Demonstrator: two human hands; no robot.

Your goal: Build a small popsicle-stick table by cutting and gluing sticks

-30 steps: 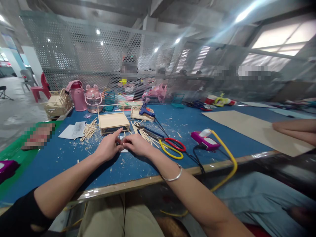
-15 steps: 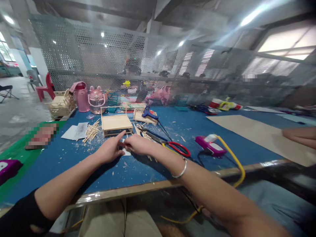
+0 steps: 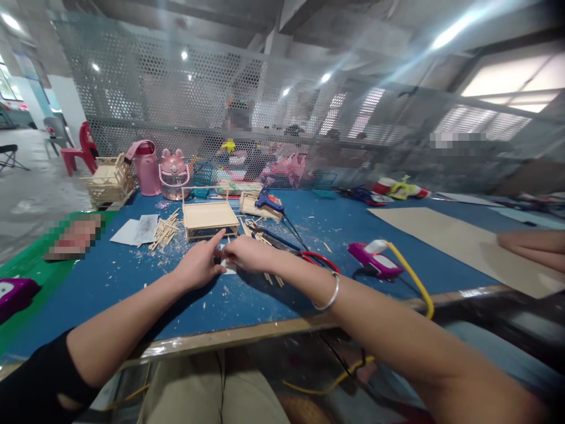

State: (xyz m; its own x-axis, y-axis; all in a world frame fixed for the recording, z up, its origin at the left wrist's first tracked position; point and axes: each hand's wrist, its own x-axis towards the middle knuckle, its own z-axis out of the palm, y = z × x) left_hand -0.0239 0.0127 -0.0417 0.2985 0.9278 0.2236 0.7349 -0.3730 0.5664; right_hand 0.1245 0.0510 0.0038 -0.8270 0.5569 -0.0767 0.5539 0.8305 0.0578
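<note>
My left hand [image 3: 202, 263] is over the blue tabletop, its index finger raised and the other fingers curled toward the right hand. My right hand [image 3: 247, 253] is pinched, fingertips down, close against the left fingertips. What either hand holds is too small to make out. Beneath the fingertips lies a small white paper [image 3: 230, 269]. Just beyond the hands stands a small wooden stick frame [image 3: 210, 218] with a flat slatted panel. Thin wooden sticks [image 3: 166, 231] are piled left of it, beside white and grey paper pieces [image 3: 135, 230].
A blue glue gun [image 3: 270, 203] rests on a small wooden piece. Red-handled pliers [image 3: 318, 258] lie by my right forearm, near a purple power socket [image 3: 375, 261]. Pink bottles [image 3: 146, 171] stand behind. Another person's arm [image 3: 532, 244] rests on brown board [image 3: 441, 241].
The view has shifted slightly. My right forearm and bracelet sit a little farther right and now cover part of the red handles. Both hands remain close together over the paper.
</note>
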